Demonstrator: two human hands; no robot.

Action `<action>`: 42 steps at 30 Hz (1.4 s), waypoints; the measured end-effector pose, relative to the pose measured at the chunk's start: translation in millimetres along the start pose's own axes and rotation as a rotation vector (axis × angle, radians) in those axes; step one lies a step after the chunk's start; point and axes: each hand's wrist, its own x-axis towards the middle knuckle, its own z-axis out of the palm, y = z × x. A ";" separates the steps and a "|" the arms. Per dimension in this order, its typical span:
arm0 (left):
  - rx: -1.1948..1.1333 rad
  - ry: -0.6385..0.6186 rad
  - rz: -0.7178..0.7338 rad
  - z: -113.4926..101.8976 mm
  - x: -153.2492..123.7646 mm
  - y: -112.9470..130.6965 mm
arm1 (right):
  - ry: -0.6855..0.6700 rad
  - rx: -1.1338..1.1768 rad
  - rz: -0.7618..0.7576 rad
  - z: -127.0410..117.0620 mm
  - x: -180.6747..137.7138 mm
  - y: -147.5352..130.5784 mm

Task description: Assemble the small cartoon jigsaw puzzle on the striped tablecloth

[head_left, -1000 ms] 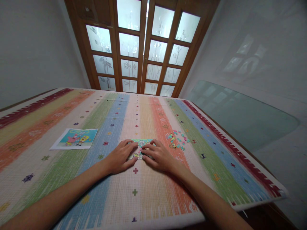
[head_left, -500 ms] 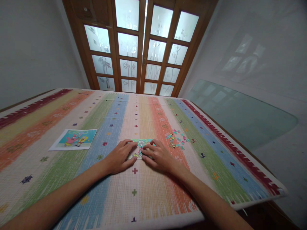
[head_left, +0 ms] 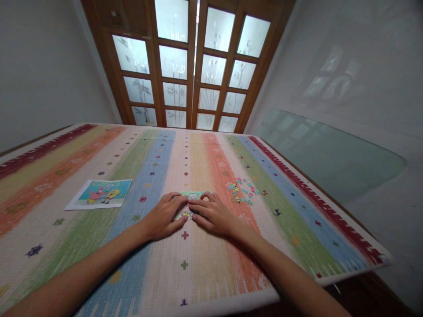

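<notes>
While perhaps steadying a picture panel (head_left: 194,196), touching it.
With left hand (head_left: 167,215) and right hand (head_left: 214,213), unclear if gripping; near the latter, reachable loose pieces (head_left: 235,189).

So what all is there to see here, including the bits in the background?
Small puzzle picture: one, multicoloured, under the fingers
Loose puzzle pieces: many, teal, pink and yellowish, right of the hands
Cartoon print: one, teal and pink, white-edged, left
Striped tablecloth: one, multicoloured, beneath these
Wooden doors: at least two, brown, pale panes, back
Rounded panel: one, pale green, right
Walls: two, greyish, both sides
Left hand: one, bare, puzzle's left
Right hand: one, bare, puzzle's right
</notes>
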 end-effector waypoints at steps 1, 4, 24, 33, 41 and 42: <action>0.000 0.002 0.000 0.1 -0.1 -0.2 | 0.004 0.000 0.000 -0.3 -0.6 1.0; -0.003 0.006 -0.006 0.3 -0.3 -0.6 | 0.022 -0.004 0.016 -1.6 -2.9 4.2; 0.028 0.025 0.033 -0.4 0.2 -1.0 | 0.002 -0.025 -0.012 -0.5 -1.8 0.8; 0.009 0.023 0.024 -0.2 0.1 -1.0 | -0.016 -0.018 -0.003 -1.6 -1.6 0.3; 0.008 0.008 0.026 -1.5 -0.2 -1.3 | -0.054 -0.033 -0.002 -4.0 -0.8 -1.4; 0.008 0.009 0.026 -1.3 -0.3 -1.6 | -0.053 -0.033 -0.004 -4.2 -0.5 -1.6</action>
